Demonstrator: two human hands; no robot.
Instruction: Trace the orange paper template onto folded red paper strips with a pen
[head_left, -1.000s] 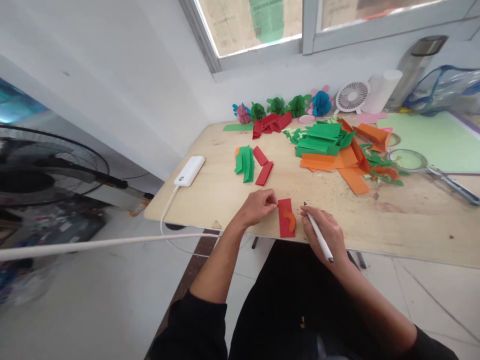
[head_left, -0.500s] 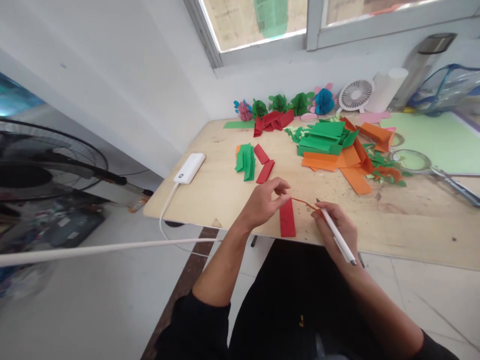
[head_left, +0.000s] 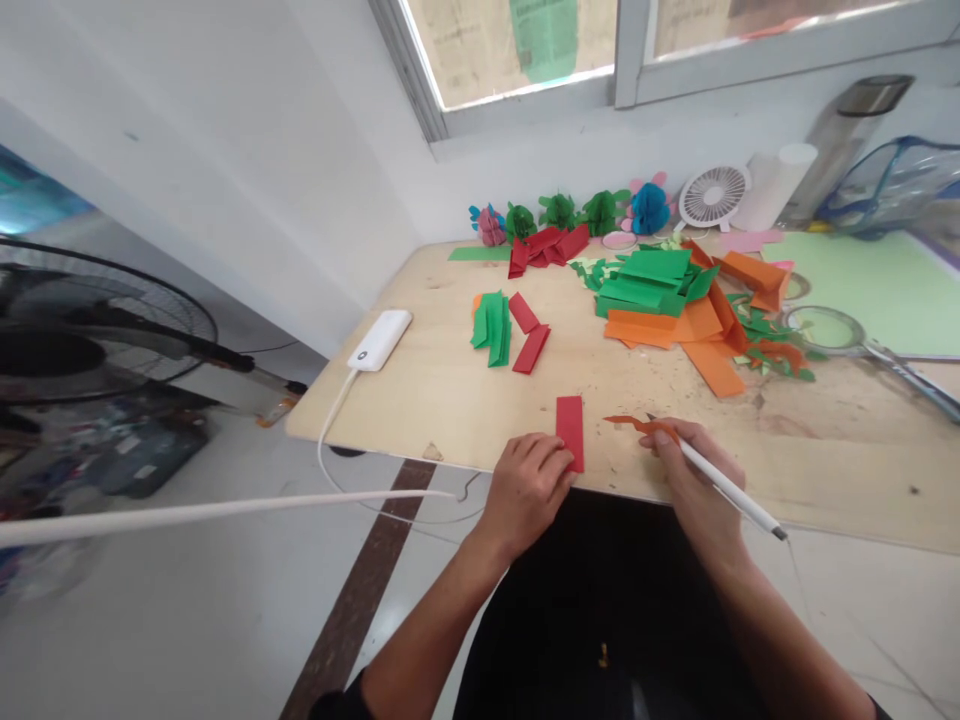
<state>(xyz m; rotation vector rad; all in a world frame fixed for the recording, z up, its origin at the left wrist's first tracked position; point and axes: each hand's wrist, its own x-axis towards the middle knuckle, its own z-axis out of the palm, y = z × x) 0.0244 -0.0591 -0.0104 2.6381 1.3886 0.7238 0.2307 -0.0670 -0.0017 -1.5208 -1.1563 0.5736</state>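
Observation:
At the table's front edge lies a folded red paper strip [head_left: 570, 430], upright to my view. My left hand [head_left: 529, 490] has its fingers bent together over the strip's lower left side, gripping it there; the thumb is mostly hidden. To the right, my right hand [head_left: 697, 470] is closed around a white pen [head_left: 731, 490], its dark tip pointing up and left. Pinched in the same hand is a thin, wavy cut piece of orange paper [head_left: 630, 422], reaching left over the wooden tabletop.
Folded green strips [head_left: 491, 328] and two red strips [head_left: 531, 345] lie farther back. A green paper pile [head_left: 649, 280] sits over orange strips [head_left: 712, 365], with scissors [head_left: 911, 378] to their right. Paper flowers [head_left: 559, 210] line the wall. A power bank [head_left: 380, 340] stands left.
My left hand has let go of the orange piece's end and come down onto the red strip. My right hand has moved slightly right and down, still holding pen and orange piece.

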